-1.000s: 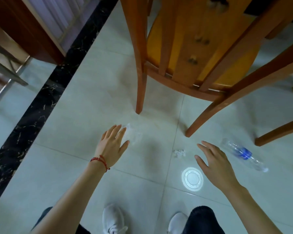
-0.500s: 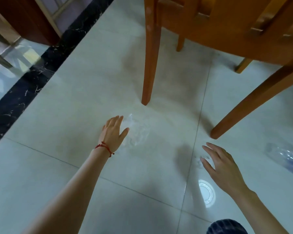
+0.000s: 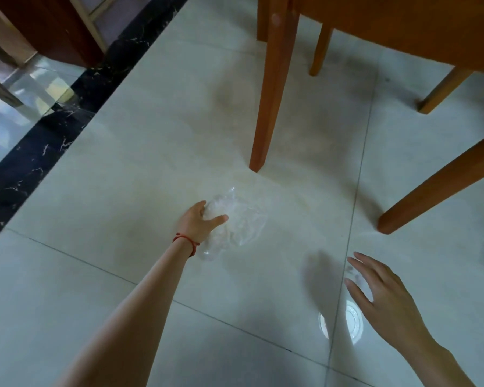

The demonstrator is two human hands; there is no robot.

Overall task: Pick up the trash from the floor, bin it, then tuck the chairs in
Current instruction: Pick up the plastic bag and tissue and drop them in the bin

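A crumpled clear plastic bag (image 3: 241, 222) lies on the pale floor tiles just in front of a wooden chair leg (image 3: 268, 107). My left hand (image 3: 199, 223), with a red string at the wrist, rests on the bag's left edge, fingers curled into the plastic. My right hand (image 3: 380, 297) hovers above the floor to the right, fingers spread and holding nothing. A small crumpled white scrap (image 3: 354, 273) lies partly hidden beneath its fingers. The wooden chair (image 3: 389, 32) fills the upper right.
More chair legs (image 3: 436, 188) slant down at the right. A black marble strip (image 3: 48, 135) crosses the floor at the left, with dark wooden furniture (image 3: 48, 29) beyond it. A round bright light reflection (image 3: 352, 325) shines on the tile near my right hand.
The view has dropped lower and closer to the floor. My left hand went from flat beside the bag to curling its fingers into it. The plastic bottle has left the frame.
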